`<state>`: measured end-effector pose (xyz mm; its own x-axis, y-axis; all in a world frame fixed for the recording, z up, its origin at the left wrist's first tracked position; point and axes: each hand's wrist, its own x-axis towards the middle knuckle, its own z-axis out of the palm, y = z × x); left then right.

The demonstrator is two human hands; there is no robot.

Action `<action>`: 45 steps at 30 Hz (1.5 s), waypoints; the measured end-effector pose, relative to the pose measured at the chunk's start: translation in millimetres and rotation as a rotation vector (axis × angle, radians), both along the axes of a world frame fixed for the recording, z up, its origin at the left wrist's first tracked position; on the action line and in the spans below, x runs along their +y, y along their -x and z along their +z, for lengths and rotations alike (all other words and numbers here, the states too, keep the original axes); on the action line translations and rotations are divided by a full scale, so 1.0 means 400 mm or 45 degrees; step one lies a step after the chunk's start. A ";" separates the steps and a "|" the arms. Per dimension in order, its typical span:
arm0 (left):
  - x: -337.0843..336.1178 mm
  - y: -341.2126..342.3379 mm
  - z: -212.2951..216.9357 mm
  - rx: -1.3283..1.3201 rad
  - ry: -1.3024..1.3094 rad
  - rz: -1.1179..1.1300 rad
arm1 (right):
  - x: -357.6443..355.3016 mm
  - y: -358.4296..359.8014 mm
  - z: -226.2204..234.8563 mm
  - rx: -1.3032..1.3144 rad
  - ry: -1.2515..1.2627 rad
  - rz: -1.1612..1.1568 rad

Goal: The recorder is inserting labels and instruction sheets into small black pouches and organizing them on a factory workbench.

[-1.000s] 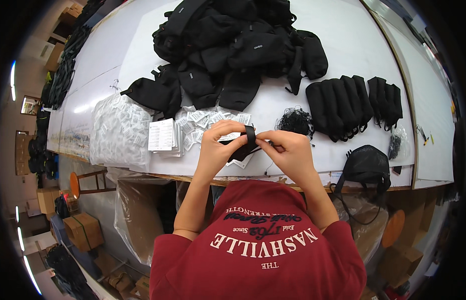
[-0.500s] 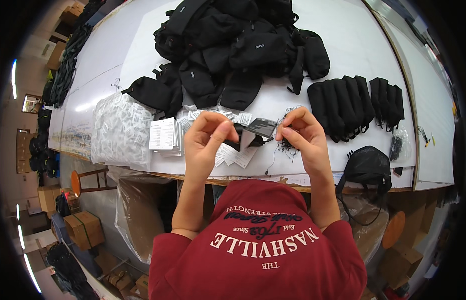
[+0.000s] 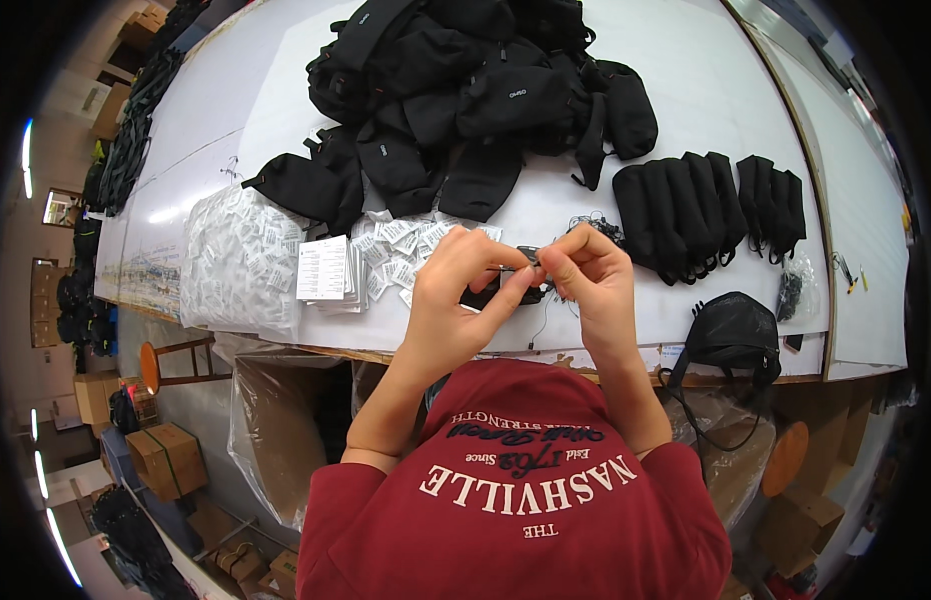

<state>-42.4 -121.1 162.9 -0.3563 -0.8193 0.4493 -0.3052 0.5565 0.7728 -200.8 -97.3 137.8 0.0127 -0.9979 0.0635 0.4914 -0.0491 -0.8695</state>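
My left hand (image 3: pixel 461 290) is closed, thumb and finger pinching at the edge of a small dark hang tag (image 3: pixel 527 252), mostly hidden by the fingers. My right hand (image 3: pixel 594 278) meets it fingertip to fingertip, pinched on a thin black cord (image 3: pixel 539 325) whose loose end hangs toward the table's near edge. Below the hands lies a black fabric item (image 3: pixel 506 296), partly covered. A tangle of black cords (image 3: pixel 598 228) rests just beyond my right hand. Small white printed labels (image 3: pixel 391 240) lie scattered beyond and left of my left hand.
A heap of black bags (image 3: pixel 456 90) fills the far middle of the white table (image 3: pixel 236 100). On the left are a clear bag of labels (image 3: pixel 244 260) and a stack of white cards (image 3: pixel 326 270). Rows of folded black pouches (image 3: pixel 681 215) and a small black backpack (image 3: pixel 734 335) are at right.
My hands have come together, the left moving right and the right slightly left. The tag, earlier in plain view between them, is now mostly covered by fingers. White cards under my left hand are out of sight.
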 end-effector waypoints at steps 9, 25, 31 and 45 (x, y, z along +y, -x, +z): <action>-0.007 -0.005 -0.008 0.026 -0.075 0.012 | 0.000 -0.003 -0.011 0.085 -0.010 -0.068; -0.017 -0.011 -0.047 0.146 -0.157 -0.019 | -0.007 0.007 -0.005 0.243 -0.003 0.021; -0.025 -0.037 -0.058 0.123 -0.643 0.021 | -0.002 -0.008 -0.003 0.143 0.027 0.029; -0.078 -0.073 -0.252 0.175 -0.736 0.297 | -0.041 0.000 -0.056 0.484 -0.074 0.274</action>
